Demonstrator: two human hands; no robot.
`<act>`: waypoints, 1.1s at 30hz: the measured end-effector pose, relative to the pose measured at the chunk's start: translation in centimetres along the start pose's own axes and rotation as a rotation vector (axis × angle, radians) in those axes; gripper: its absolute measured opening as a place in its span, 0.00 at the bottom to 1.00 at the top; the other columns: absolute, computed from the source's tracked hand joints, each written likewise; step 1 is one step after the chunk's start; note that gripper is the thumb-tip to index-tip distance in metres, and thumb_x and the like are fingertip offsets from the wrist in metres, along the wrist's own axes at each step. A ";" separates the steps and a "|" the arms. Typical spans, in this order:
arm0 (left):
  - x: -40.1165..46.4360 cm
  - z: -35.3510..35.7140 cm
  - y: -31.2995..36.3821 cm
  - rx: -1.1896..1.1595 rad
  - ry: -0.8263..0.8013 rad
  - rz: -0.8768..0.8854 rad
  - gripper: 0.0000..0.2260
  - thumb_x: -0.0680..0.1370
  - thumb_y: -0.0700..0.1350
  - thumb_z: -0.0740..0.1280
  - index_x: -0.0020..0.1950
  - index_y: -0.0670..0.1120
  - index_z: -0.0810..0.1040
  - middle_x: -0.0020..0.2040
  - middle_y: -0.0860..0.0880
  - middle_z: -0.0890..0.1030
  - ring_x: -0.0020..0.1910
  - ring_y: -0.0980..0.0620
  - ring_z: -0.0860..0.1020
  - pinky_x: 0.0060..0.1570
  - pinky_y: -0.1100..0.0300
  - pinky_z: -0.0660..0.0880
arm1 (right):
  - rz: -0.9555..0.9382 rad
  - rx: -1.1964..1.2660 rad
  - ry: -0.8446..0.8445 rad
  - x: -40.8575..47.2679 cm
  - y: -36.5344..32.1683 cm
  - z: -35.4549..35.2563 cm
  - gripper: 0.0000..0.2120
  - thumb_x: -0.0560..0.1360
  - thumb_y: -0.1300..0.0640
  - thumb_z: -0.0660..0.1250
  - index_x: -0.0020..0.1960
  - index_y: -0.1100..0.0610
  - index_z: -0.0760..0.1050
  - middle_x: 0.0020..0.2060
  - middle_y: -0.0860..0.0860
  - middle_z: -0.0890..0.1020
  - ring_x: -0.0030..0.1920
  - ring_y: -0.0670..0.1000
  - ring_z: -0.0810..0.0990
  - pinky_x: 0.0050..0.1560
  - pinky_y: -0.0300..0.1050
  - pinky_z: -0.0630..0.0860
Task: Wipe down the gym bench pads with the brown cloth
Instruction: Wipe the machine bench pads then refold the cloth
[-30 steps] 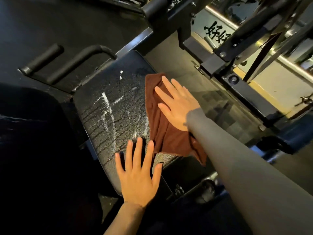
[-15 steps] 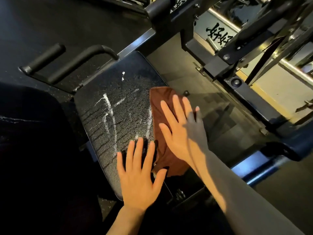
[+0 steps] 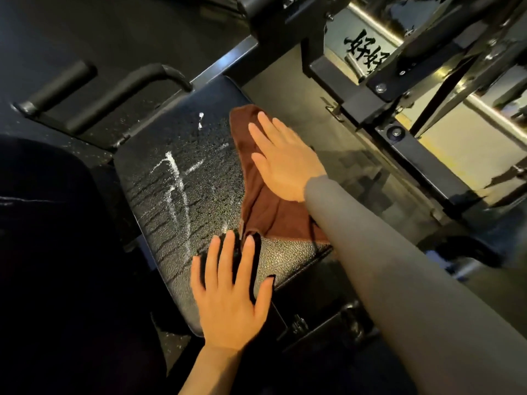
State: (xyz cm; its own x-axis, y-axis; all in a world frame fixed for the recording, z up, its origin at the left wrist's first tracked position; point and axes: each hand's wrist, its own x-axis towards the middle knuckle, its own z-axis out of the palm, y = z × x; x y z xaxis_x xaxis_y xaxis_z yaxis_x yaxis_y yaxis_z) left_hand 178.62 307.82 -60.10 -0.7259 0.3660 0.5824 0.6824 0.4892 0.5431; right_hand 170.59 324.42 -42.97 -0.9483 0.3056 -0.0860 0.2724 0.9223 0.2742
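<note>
Head view, wiping step. My right hand [image 3: 285,163] lies flat, fingers straight, on the cloth [image 3: 265,212]; its grip is released, pressing rather than grasping. The cloth lies on the right half of the pad [image 3: 171,220], its far corner near the pad's upper edge and its near hem just beyond my left fingertips [image 3: 229,238]. My left hand [image 3: 231,295] also rests flat on the pad's near end, grip released, steadying it. White streaks [image 3: 178,189] and fine droplets cover the pad's left and middle; the strip around the cloth looks darker and cleaner, so I judge the wipe perhaps one third done on this pad.

To do the step well, I would keep the palm spread so that the cloth stays flat, work in overlapping passes toward the handles [image 3: 114,95], and carry each pass over the pad's edge. The cloth's loose near corner may fold under; the left hand should shift before a pass reaches it.
</note>
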 end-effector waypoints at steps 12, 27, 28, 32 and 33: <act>0.6 -1.8 -0.6 -0.210 -0.133 -0.048 0.25 0.84 0.61 0.47 0.78 0.52 0.59 0.76 0.42 0.64 0.76 0.40 0.60 0.76 0.43 0.43 | 0.152 -0.183 0.080 -12.9 -0.4 3.1 0.16 0.74 0.58 0.64 0.54 0.69 0.81 0.54 0.66 0.81 0.57 0.68 0.81 0.55 0.67 0.77; 0.1 -0.1 -0.2 -0.153 -0.019 -0.022 0.25 0.84 0.59 0.48 0.77 0.48 0.63 0.74 0.41 0.68 0.75 0.40 0.63 0.76 0.45 0.52 | 0.016 -0.093 0.001 0.8 -0.5 0.5 0.28 0.85 0.45 0.47 0.81 0.51 0.42 0.81 0.51 0.41 0.80 0.58 0.40 0.78 0.56 0.48; 0.1 0.1 -0.2 -0.141 -0.006 -0.016 0.25 0.84 0.59 0.48 0.77 0.49 0.63 0.74 0.42 0.68 0.75 0.41 0.64 0.75 0.45 0.53 | -0.006 -0.057 0.014 1.9 -0.3 0.3 0.28 0.85 0.46 0.48 0.81 0.51 0.44 0.81 0.51 0.43 0.80 0.58 0.42 0.78 0.56 0.50; 0.0 0.3 -0.3 -0.084 0.024 0.029 0.24 0.84 0.58 0.49 0.75 0.49 0.66 0.72 0.43 0.71 0.72 0.41 0.67 0.73 0.45 0.56 | -0.016 -0.037 0.065 2.6 -0.5 0.3 0.27 0.85 0.47 0.47 0.81 0.51 0.47 0.81 0.51 0.46 0.80 0.57 0.45 0.78 0.56 0.50; 0.0 0.3 -0.3 -0.079 0.022 0.027 0.24 0.84 0.58 0.49 0.75 0.48 0.66 0.72 0.42 0.72 0.72 0.41 0.67 0.73 0.45 0.57 | -0.001 -0.053 0.064 1.9 -0.6 0.3 0.27 0.85 0.47 0.47 0.81 0.51 0.46 0.81 0.51 0.46 0.80 0.56 0.45 0.78 0.56 0.49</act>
State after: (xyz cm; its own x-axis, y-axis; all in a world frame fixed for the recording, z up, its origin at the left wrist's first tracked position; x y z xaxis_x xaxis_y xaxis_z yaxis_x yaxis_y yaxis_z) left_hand 178.39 307.85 -60.47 -0.7058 0.3597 0.6102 0.7068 0.4153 0.5727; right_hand 168.70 324.54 -43.62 -0.9574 0.2875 -0.0256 0.2641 0.9081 0.3250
